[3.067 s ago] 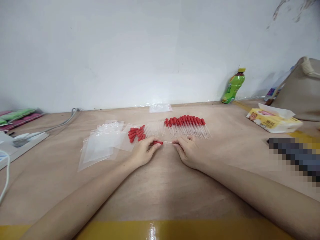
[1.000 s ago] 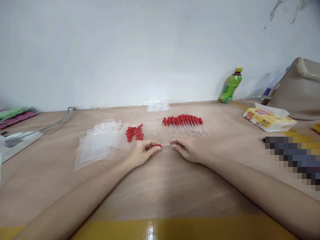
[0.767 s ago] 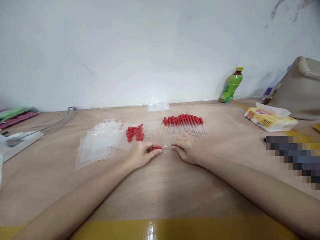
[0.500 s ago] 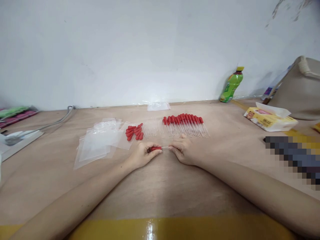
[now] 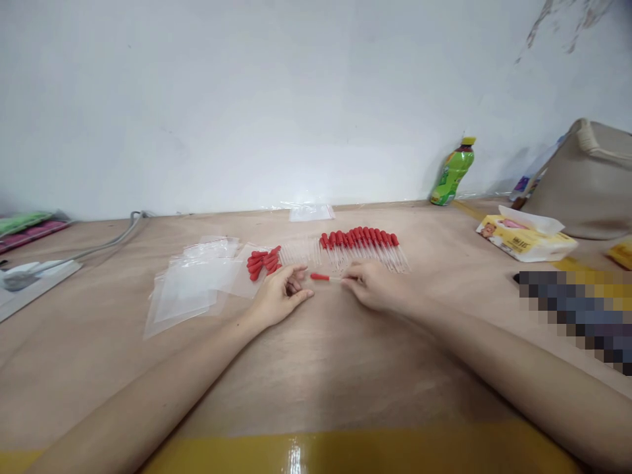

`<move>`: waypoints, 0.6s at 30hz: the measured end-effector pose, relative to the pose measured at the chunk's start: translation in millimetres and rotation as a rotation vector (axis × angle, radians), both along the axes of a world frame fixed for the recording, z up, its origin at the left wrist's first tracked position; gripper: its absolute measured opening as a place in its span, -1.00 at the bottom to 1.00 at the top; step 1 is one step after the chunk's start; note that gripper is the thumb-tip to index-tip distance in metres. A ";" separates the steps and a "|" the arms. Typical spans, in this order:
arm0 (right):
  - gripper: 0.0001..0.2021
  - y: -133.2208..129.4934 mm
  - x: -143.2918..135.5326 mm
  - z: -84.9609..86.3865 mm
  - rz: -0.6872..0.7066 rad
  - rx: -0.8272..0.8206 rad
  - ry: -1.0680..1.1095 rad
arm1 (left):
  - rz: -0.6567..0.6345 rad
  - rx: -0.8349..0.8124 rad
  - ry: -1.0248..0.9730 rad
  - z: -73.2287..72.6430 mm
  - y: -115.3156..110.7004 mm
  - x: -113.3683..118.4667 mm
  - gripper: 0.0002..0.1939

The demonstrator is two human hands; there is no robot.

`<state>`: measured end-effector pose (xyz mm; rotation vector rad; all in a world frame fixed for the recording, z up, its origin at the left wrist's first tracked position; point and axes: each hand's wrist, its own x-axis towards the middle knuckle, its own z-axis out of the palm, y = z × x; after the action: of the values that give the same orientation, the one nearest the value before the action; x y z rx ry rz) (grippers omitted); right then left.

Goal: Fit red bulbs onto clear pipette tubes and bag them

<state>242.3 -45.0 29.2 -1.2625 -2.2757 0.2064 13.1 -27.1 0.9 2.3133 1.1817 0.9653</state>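
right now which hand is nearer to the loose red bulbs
Left. The left hand is just in front of the loose red bulbs; the right hand is farther off, to their right.

Matt, rubbery-looking red bulbs [image 5: 255, 268], smooth clear plastic bags [image 5: 190, 283], glossy yellow tape [image 5: 237, 453].

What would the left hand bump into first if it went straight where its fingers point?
Most likely the red bulb of the dropper in the right hand, just ahead of the left hand. Depth is unclear, so it might slip above or below.
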 end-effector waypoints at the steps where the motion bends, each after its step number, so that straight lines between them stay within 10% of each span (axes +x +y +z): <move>1: -0.80 6.4 5.2 2.3 -0.058 -0.036 0.053 | -0.003 -0.009 0.007 -0.3 1.2 -0.3 -0.56; 8: -0.72 62.8 21.8 4.2 -0.531 -0.183 0.184 | -0.005 -0.016 0.126 -1.5 3.6 -0.9 -0.78; 18: -0.75 75.0 -3.8 -4.4 -0.693 -0.216 -0.006 | -0.028 -0.034 0.123 1.1 2.2 -0.2 -0.79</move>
<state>238.5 30.1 24.8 -2.0730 -1.7183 0.1931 12.9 -25.0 2.0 2.3853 1.2004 0.7972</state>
